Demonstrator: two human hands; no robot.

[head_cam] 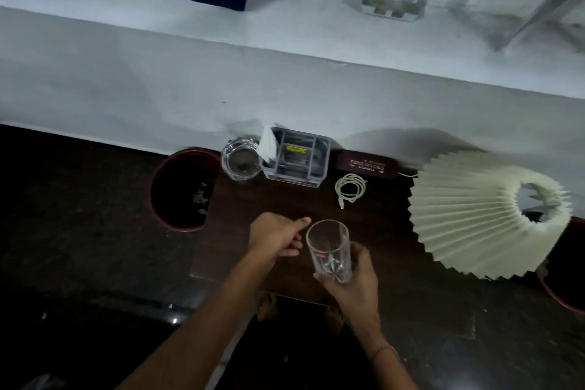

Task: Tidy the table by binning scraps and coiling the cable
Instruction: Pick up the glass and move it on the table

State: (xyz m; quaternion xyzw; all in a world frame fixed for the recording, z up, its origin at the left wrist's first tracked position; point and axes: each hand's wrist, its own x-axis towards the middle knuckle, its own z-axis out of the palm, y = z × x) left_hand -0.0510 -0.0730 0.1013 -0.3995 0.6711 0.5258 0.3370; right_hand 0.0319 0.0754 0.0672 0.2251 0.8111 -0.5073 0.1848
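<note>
A pale green cable lies coiled on the dark wooden table, toward the back. Left of the table stands a dark red bin with some scraps at its bottom. My right hand holds a clear cut-glass tumbler upright just above the table's front part. My left hand hovers right beside the tumbler on its left, fingers loosely curled, holding nothing.
Along the back edge stand a glass ashtray, a grey organiser box with white paper in it, and a dark spectacle case. A pleated cream lampshade covers the table's right side. Another red bin sits at far right.
</note>
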